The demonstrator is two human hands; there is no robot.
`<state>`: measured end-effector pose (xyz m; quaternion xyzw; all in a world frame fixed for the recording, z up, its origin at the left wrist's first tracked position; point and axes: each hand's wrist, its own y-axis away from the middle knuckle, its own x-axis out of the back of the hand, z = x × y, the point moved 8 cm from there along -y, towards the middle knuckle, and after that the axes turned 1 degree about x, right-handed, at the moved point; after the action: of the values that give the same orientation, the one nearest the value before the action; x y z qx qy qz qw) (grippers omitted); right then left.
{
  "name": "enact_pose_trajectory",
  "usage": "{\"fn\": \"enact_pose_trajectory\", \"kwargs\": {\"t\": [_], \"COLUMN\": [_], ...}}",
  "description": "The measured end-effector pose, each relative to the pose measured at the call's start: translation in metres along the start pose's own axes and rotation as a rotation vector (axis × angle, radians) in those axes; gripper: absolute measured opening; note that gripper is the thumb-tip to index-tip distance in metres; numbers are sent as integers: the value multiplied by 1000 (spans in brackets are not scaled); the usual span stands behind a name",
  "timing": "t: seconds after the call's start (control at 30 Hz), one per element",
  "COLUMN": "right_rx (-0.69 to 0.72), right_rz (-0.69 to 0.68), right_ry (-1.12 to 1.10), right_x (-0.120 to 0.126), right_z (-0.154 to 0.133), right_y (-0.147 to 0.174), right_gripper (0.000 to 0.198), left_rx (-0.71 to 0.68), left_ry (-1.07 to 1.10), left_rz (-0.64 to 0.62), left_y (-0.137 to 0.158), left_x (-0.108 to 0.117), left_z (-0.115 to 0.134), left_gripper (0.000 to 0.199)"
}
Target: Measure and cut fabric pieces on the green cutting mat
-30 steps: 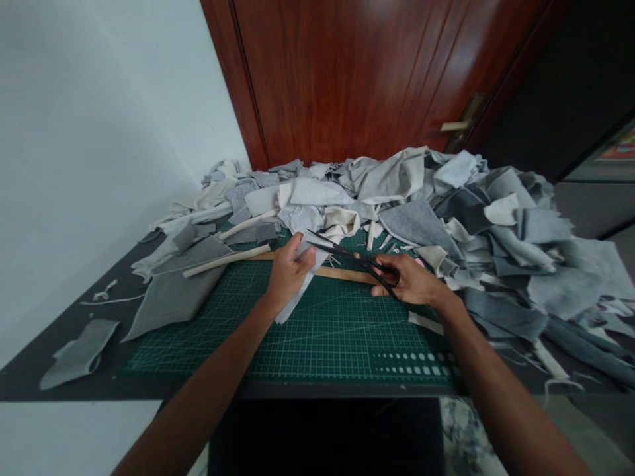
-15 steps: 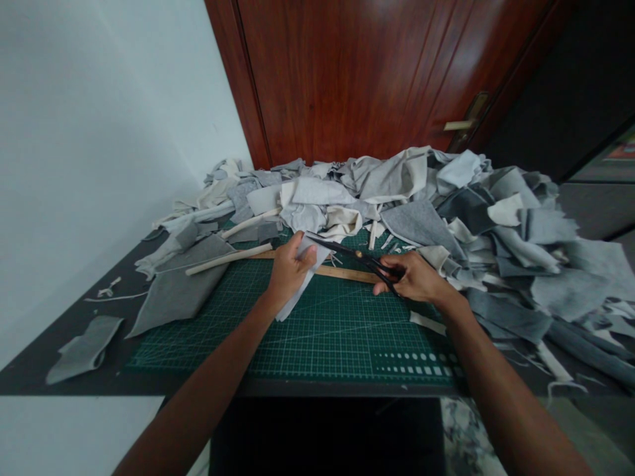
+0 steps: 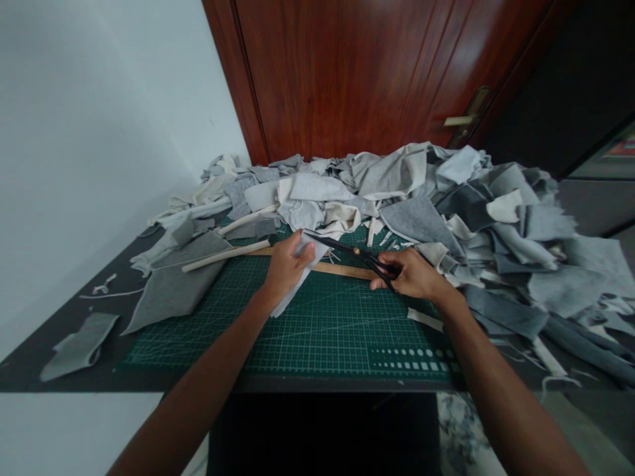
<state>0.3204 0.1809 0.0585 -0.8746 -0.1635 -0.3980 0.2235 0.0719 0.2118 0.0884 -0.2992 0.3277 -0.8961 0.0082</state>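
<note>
My left hand is closed on a pale grey piece of fabric, pinched between thumb and fingers, its lower end hanging toward the mat. My right hand grips black scissors by the handles. Their blades reach left to the fabric's upper edge, close to my left fingertips; whether they are parted is hard to make out. Beneath both hands lies a green cutting mat with a white grid. A wooden ruler lies across it, partly hidden by the fabric and my left hand.
Grey and cream fabric scraps are heaped along the back and right of the dark table. A grey fabric piece and a cream strip lie at the left. A wooden door stands behind; a white wall borders the left.
The whole view has shifted slightly. Both hands keep their hold on the fabric and the scissors, with the blades still at the fabric's upper edge.
</note>
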Motion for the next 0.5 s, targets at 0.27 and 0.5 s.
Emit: {"fn": "enact_pose_trajectory", "kwargs": {"t": [0.27,0.5], "right_rx": [-12,-58], "right_rz": [8,19], "right_ry": [45,44], "right_x": [2,4], "right_z": [2,8], "right_y": [0,2], "right_gripper": [58,56], "left_rx": [-41,-30], "left_ry": [84,90], "left_rz": [-62,-94], "left_y": [-3,-4], "left_x": [-2,-4], "left_z": [1,-4], "left_gripper": [31,37]}}
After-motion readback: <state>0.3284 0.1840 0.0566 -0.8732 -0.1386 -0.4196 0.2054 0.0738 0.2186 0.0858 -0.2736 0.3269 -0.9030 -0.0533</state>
